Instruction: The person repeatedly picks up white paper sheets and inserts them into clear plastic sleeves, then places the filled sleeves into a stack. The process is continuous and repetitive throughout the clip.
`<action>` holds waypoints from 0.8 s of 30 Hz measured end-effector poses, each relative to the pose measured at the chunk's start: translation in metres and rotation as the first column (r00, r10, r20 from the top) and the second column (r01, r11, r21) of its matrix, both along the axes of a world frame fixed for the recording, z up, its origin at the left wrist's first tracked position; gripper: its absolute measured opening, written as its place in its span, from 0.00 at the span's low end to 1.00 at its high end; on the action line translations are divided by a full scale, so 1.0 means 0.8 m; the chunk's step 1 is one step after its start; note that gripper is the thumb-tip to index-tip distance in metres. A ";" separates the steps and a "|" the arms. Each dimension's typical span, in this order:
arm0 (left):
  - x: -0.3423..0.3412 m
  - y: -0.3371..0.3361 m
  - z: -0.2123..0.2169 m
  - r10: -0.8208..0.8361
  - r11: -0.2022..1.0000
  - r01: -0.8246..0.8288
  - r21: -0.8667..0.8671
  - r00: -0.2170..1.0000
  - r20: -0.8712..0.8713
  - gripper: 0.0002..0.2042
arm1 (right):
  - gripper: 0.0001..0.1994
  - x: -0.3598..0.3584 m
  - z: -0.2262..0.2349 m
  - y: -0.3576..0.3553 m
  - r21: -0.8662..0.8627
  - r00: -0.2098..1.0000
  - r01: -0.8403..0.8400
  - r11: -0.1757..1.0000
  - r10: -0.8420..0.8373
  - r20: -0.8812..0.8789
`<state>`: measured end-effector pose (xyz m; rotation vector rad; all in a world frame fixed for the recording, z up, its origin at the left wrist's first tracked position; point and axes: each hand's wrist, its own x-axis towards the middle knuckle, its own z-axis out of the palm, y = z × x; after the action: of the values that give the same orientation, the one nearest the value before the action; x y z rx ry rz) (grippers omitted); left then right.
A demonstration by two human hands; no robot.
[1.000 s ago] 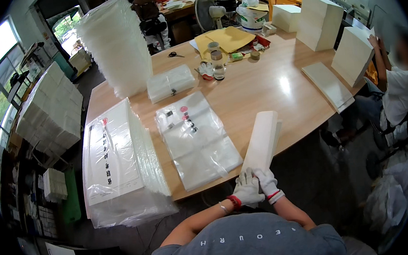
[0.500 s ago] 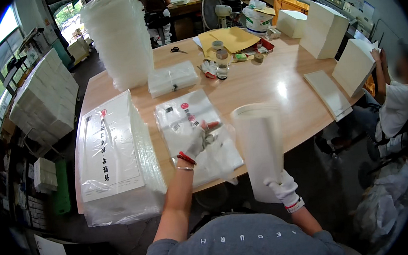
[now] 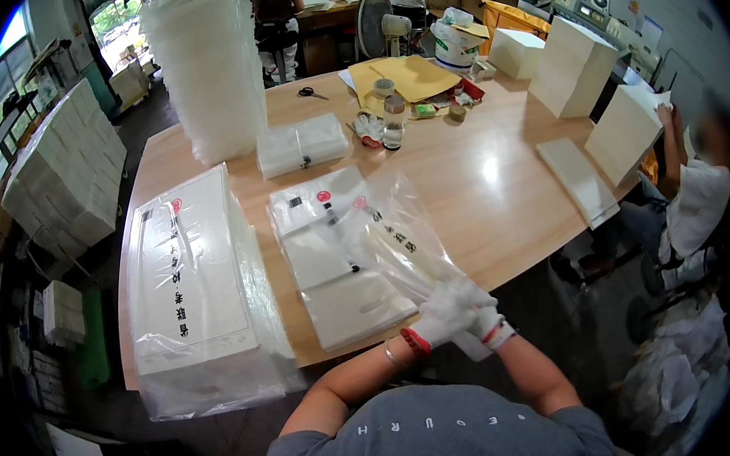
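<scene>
My left hand, in a white glove with a red cuff, closes around the near end of a clear plastic bag with dark print. Pressed close beside it is my right hand, gloved too, gripping the same end. A curved white paper sheaf shows through the film, its near end jutting out under my hands. The fingers partly hide one another. To the left, beneath the raised bag, lies a pile of printed plastic bags on the table.
At left stands a tall stack of wrapped printed sheets, with a high pile of clear packaging behind. Folded film, a water bottle and scissors lie farther back. At right, a person handles a paper stack.
My left hand has moved right and nearer from the bag pile, lifting a bag. The sheaf in my right hand has tilted down into the bag, and both hands have come together.
</scene>
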<state>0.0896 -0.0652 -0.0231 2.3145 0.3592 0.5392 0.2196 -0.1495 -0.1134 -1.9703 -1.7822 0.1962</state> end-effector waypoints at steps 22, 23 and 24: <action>-0.048 0.100 -0.159 0.439 0.888 -0.409 0.208 0.890 -0.121 0.20 | 0.22 0.007 -0.014 0.189 -0.339 0.914 0.391 0.856 -0.404 0.035; -0.068 0.109 -0.148 0.428 0.761 -0.391 0.517 0.902 0.051 0.19 | 0.21 0.038 -0.052 0.198 -0.413 0.910 0.384 0.826 -0.414 0.019; -0.088 0.118 -0.135 0.417 0.482 -0.449 0.752 0.873 0.254 0.18 | 0.21 0.059 -0.071 0.198 -0.489 0.904 0.372 0.789 -0.428 -0.001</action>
<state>0.0196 0.0288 -0.1315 3.0824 0.8509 1.2030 0.2665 0.0093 -0.1700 -2.5762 -1.2741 0.6449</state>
